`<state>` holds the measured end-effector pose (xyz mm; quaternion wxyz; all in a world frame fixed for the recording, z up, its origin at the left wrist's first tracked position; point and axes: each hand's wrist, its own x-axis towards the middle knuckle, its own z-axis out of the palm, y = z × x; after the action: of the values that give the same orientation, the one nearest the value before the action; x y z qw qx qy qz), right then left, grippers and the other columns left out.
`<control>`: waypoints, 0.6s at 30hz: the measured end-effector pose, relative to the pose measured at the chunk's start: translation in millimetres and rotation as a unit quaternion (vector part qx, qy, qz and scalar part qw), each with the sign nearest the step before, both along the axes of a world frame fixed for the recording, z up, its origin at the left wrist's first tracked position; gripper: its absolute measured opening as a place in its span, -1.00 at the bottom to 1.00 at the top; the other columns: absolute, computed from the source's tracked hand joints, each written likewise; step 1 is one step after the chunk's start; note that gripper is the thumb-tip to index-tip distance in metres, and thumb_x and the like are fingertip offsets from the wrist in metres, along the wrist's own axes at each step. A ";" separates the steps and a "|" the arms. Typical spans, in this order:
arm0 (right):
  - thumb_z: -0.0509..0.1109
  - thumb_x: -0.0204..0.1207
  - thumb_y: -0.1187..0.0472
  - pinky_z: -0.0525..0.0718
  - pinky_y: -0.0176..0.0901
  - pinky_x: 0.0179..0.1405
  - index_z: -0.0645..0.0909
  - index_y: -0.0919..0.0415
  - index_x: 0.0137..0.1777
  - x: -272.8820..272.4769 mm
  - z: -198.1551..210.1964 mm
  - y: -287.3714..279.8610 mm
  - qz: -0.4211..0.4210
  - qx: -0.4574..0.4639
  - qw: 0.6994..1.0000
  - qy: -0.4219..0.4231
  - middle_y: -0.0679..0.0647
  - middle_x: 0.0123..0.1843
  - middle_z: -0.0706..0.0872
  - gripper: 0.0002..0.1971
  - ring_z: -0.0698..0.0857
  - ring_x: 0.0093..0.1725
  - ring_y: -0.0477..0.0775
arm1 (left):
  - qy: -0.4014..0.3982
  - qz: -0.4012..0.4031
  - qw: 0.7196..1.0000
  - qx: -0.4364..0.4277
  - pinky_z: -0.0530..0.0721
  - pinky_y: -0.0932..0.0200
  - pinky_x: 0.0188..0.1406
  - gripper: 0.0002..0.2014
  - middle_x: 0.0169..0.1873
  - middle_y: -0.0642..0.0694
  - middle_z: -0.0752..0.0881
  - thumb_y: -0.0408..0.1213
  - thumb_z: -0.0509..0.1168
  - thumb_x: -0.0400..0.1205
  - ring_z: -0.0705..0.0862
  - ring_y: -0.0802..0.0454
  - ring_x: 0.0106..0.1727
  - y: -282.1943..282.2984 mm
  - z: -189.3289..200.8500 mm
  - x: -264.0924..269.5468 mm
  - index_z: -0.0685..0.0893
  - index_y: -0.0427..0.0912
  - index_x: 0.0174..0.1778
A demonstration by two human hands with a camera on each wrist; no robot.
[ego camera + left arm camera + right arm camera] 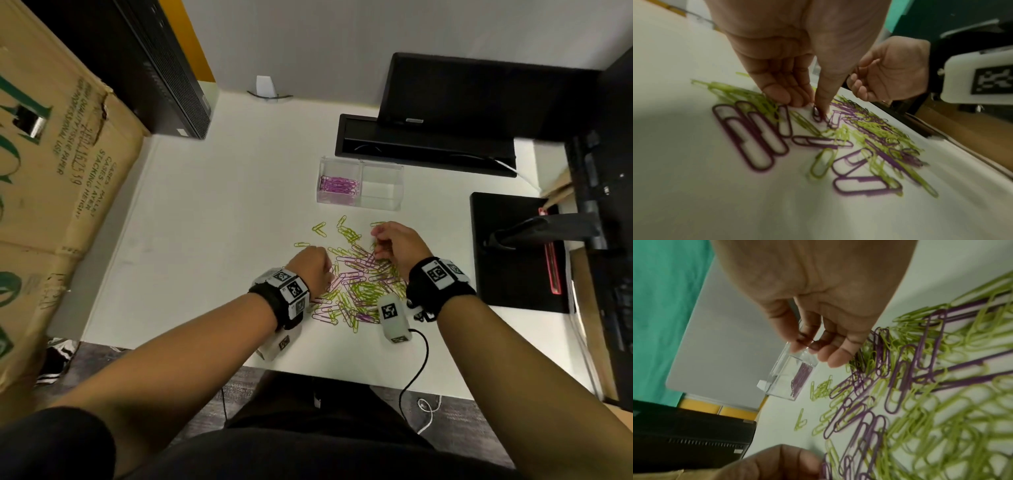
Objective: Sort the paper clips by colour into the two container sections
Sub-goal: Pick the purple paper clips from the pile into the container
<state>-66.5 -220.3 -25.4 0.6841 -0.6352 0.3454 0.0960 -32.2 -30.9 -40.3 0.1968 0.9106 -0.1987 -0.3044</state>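
- Nearest the camera, the left hand (310, 270) sits at the pile's nine o'clock edge, its grip pinched on a purple clip (816, 113) against the white bench (205, 222).
- The right hand (397, 245) hovers at the pile's one o'clock, grip clamped on a few purple clips (807, 341).
- The mixed pile of purple and green paper clips (359, 284) lies between the wrists.
- At twelve o'clock stands the clear container (399, 171): purple clips in its left section (339, 185), its right section (382, 190) bare.

Office: monitor (479, 92), PC tower (164, 68), desk (222, 205)
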 end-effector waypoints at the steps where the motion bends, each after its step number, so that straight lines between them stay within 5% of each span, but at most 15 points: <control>1: 0.18 0.55 0.39 0.57 -0.10 -0.32 0.59 0.25 -0.27 -1.0 2.1 0.4 -0.014 0.027 1.000 0.001 0.14 -0.36 0.54 -0.79 0.52 -0.38 0.08 | 0.012 0.020 1.000 -0.009 0.62 0.06 0.05 -0.90 0.00 -0.15 0.70 -0.32 0.29 0.59 0.67 -0.11 0.03 0.3 1.1 0.5 0.64 -0.22 -0.03; 4: 0.30 0.56 0.27 0.54 -0.09 -0.38 0.52 0.23 -0.36 -3.9 3.2 4.3 0.015 0.013 1.000 0.012 0.15 -0.43 0.53 -0.77 0.50 -0.43 0.12 | 0.024 0.054 0.998 -0.036 0.58 0.14 0.02 -0.90 -0.06 -0.08 0.70 -0.39 0.20 0.60 0.66 -0.05 0.01 2.6 -0.3 3.2 0.59 -0.12 -0.12; 6: 0.39 0.53 0.12 0.50 -0.16 -0.38 0.53 0.19 -0.37 -7.0 0.5 7.7 0.110 -0.103 0.988 0.032 0.10 -0.44 0.54 -0.73 0.51 -0.45 0.08 | 0.030 0.083 0.994 -0.062 0.55 0.17 0.00 -0.89 -0.06 -0.05 0.68 -0.36 0.18 0.61 0.62 0.00 -0.03 5.3 0.6 5.1 0.61 -0.14 -0.06; 9: 0.46 0.47 0.11 0.48 -0.20 -0.29 0.60 0.18 -0.24 -12.6 -8.0 16.6 0.247 -0.276 0.929 0.024 -0.03 -0.33 0.57 -0.82 0.54 -0.33 -0.04 | 0.047 0.126 0.985 -0.110 0.53 0.23 0.05 -0.77 -0.03 -0.05 0.67 -0.37 0.14 0.63 0.62 0.02 -0.03 8.4 2.9 10.5 0.62 -0.18 0.14; 12: 0.47 0.46 0.14 0.46 -0.16 -0.18 0.59 0.13 -0.11 -16.4 -16.6 26.5 0.323 -0.371 0.870 0.022 -0.03 -0.13 0.58 -0.87 0.56 -0.16 0.01 | 0.082 0.181 0.968 -0.151 0.58 0.26 -0.10 -0.74 -0.17 -0.09 0.70 -0.43 0.06 0.66 0.67 0.03 -0.25 9.2 6.2 15.4 0.66 -0.18 0.05; 14: 0.45 0.49 0.15 0.46 -0.17 -0.15 0.57 0.12 -0.08 -16.0 -19.5 28.5 0.336 -0.397 0.854 0.022 0.03 -0.05 0.61 -0.88 0.58 -0.09 0.06 | 0.091 0.194 0.965 -0.152 0.53 0.24 -0.15 -0.71 -0.26 -0.07 0.67 -0.47 0.02 0.64 0.61 0.07 -0.33 9.1 8.0 17.4 0.66 -0.17 -0.06; 18: 0.36 0.54 0.19 0.51 -0.12 -0.17 0.57 0.21 -0.09 -13.6 -18.6 31.9 0.319 -0.400 0.859 0.013 0.08 -0.08 0.63 -0.91 0.62 -0.09 0.13 | 0.040 0.105 0.991 -0.073 0.45 0.16 -0.10 -0.77 -0.13 -0.15 0.64 -0.32 0.08 0.67 0.55 -0.03 -0.12 8.1 7.2 13.5 0.63 -0.30 -0.07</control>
<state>-80.1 -188.4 -44.0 0.2981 -0.9283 0.1415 0.1712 -18.7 -22.7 -33.1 0.3011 0.8967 -0.1157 -0.3030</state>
